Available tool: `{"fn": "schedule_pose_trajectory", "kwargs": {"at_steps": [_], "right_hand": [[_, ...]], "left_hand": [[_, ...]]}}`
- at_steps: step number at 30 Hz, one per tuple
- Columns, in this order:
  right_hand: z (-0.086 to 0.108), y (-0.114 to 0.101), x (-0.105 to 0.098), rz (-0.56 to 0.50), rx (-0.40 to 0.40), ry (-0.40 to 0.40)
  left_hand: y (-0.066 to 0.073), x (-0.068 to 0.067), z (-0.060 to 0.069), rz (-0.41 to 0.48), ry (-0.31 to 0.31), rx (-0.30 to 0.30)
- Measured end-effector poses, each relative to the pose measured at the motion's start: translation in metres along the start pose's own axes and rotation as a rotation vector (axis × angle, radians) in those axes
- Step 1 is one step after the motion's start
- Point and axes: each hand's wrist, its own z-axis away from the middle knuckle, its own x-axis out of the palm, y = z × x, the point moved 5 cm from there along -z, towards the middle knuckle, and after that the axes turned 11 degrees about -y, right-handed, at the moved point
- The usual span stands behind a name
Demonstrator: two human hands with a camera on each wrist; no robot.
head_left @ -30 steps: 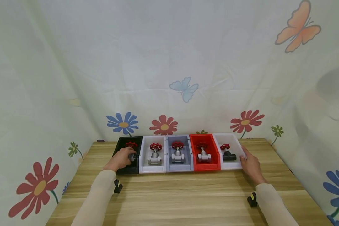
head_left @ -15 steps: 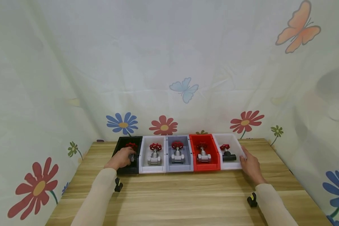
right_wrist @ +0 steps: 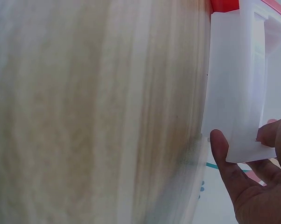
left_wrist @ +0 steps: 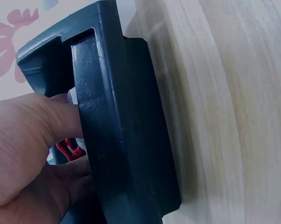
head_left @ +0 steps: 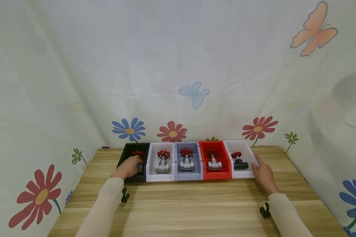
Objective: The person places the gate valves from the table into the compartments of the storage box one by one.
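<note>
My left hand (head_left: 129, 167) reaches into the black bin (head_left: 134, 179) at the left end of a row and grips a gate valve, whose red handwheel (head_left: 138, 153) shows beyond the fingers. In the left wrist view, the bin's front wall (left_wrist: 103, 121) hides the fingertips and most of the valve (left_wrist: 74, 148). At the row's right end, my right hand (head_left: 264, 172) holds the side wall of a white bin (head_left: 243, 146). In the right wrist view, digits lie on both sides of that bin's wall (right_wrist: 245, 140). Inside it lies a black-bodied valve (head_left: 240, 164) with a red handwheel.
Between the end bins stand a white bin (head_left: 161, 178), a grey bin (head_left: 189, 177) and a red bin (head_left: 217, 176). Each holds a silver valve (head_left: 162, 168) with a red handwheel. The row stands near the back of a wooden table (head_left: 190, 207), before a flowered curtain (head_left: 154, 65).
My left hand has shifted slightly to the right inside the black bin, covering more of the valve's metal body. The right hand and the bins have stayed in place.
</note>
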Motion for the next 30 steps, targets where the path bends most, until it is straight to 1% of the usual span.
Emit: {"fn": "schedule_pose_trajectory", "kwargs": {"at_steps": [8,14,15,21,27,30], "right_hand": [[-0.0016,-0.0035,-0.0013,-0.013,-0.026,0.006],[-0.0031,-0.0045,-0.0012,-0.006,-0.028,0.005],[-0.0031,-0.0046,-0.0012,-0.004,-0.027,0.003],[-0.0046,-0.0035,-0.0004,-0.003,-0.009,-0.022],[-0.0056,-0.0021,-0.0039,0.016,-0.032,-0.034],[-0.0049,-0.0017,-0.0051,0.014,-0.040,-0.061]], "left_hand": [[0.0013,-0.0023,0.0040,-0.038,0.019,0.009],[0.0025,-0.0035,0.0070,-0.027,-0.004,-0.026],[0.0020,-0.0031,0.0072,-0.019,-0.007,-0.036],[0.0008,-0.0021,0.0069,-0.009,-0.002,-0.051],[-0.0015,-0.0019,0.0071,-0.012,0.020,-0.054],[-0.0022,-0.0031,0.0081,-0.010,0.030,-0.052]]}}
